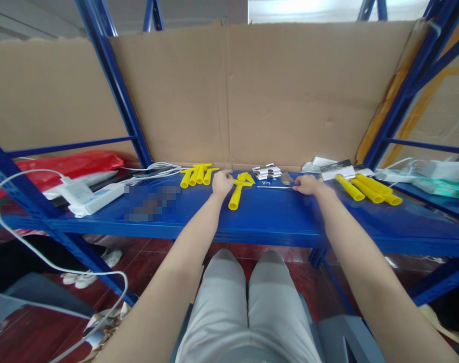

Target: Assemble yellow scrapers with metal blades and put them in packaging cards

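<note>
My left hand (222, 183) rests on the blue shelf just left of a yellow T-shaped piece (235, 196); its fingers are curled and what they hold, if anything, is hidden. My right hand (305, 184) has its fingers together at the right end of a thin silvery rod (275, 187) lying flat; whether it grips the rod is too small to tell. Small yellow parts (246, 177) lie behind the T-shaped piece. Between my hands, farther back, are small white-and-black cards (267, 172) and small brownish pieces (286, 178).
Several yellow T-shaped pieces (199, 174) lie at left, and yellow tubes (369, 189) at right near packets (337, 169). A white power strip (97, 199), cables and a red bag (70, 164) occupy the far left. Cardboard (290, 91) backs the blue shelf (267, 224).
</note>
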